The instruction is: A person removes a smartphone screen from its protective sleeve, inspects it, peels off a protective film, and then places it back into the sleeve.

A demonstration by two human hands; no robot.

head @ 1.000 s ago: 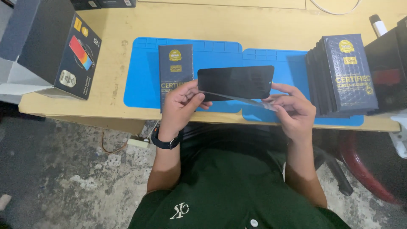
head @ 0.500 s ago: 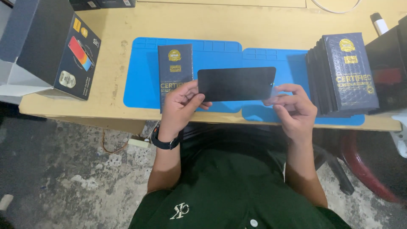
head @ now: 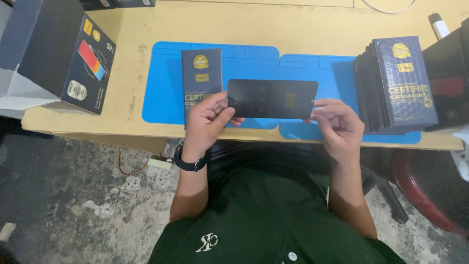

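I hold a flat black rectangular screen panel (head: 272, 99) level above a blue work mat (head: 161, 105). My left hand (head: 207, 122) grips its left end, thumb on top. At the right end my right hand (head: 337, 124) pinches the panel's edge. A dark blue flat package with a gold emblem (head: 201, 78) lies on the mat, just left of the panel and partly under my left hand. A black watch sits on my left wrist.
A stack of several dark blue packages (head: 395, 83) stands at the mat's right end. A large dark box (head: 58, 54) sits on the wooden table (head: 303, 24) at the left. A black box (head: 449, 73) is at the far right. The table's front edge runs below my hands.
The panel has tipped from an angled hold to lying flat and facing up. Both hands stay at its ends.
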